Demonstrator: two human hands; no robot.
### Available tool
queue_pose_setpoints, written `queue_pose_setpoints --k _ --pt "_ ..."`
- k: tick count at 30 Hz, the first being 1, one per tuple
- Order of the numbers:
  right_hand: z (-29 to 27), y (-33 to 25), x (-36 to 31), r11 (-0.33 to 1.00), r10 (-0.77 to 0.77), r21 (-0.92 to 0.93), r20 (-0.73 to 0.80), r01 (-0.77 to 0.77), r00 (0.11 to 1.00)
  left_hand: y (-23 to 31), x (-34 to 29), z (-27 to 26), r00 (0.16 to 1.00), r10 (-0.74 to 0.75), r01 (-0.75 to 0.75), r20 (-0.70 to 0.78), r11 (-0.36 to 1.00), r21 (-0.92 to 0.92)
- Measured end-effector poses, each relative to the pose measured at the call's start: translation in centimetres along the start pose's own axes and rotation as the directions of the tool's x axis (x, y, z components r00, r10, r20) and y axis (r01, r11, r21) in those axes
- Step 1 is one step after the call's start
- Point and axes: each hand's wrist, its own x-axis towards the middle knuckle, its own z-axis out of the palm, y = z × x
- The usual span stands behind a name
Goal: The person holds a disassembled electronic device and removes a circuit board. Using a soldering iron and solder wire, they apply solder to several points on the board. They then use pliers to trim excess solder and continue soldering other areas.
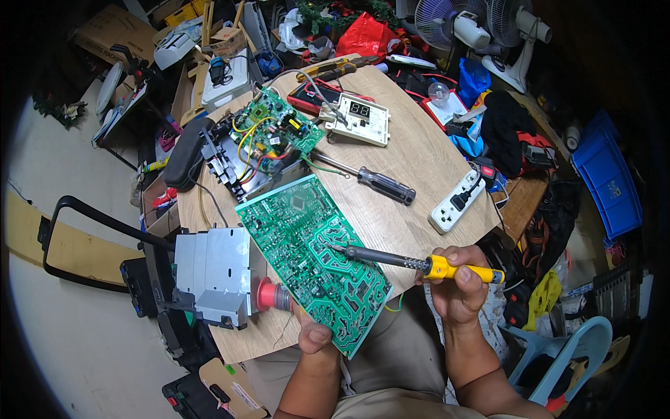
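My left hand [315, 336] grips the near left edge of a large green circuit board [293, 230], its thumb on top and its other fingers hidden beneath. The board is tilted over the table's near edge, with its solder side facing up. In my right hand [458, 288] is a soldering iron [457, 269], held by its yellow handle. Its tip points left and meets or hovers just over the middle of the board; I cannot tell which. A spool of solder wire [273, 296] with a red end lies beside the board, left of my left hand.
On the wooden table [426, 181] lie a screwdriver [385, 185], a white power strip [457, 201] with a plug in it, a display module [361, 120], a second circuit board [279, 126] with wires, and a bent metal housing [213, 269]. A blue plastic chair [586, 349] stands at right.
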Motion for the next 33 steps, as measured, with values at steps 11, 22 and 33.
queue_pose_setpoints --k 11,22,33 --pt "-0.6 -0.9 0.5 0.993 -0.065 -0.095 0.075 0.072 0.995 -0.2 -0.5 -0.4 1.000 -0.002 0.001 0.011 1.000 0.024" --pt "-0.6 -0.9 0.3 0.987 -0.085 -0.130 0.107 0.099 0.991 -0.2 -0.9 0.3 0.999 -0.001 0.007 -0.053 0.992 0.128" --pt "-0.5 -0.7 0.4 0.998 -0.001 0.067 -0.128 0.010 0.992 -0.2 4.3 3.4 0.888 0.417 -0.376 0.193 0.417 0.828"
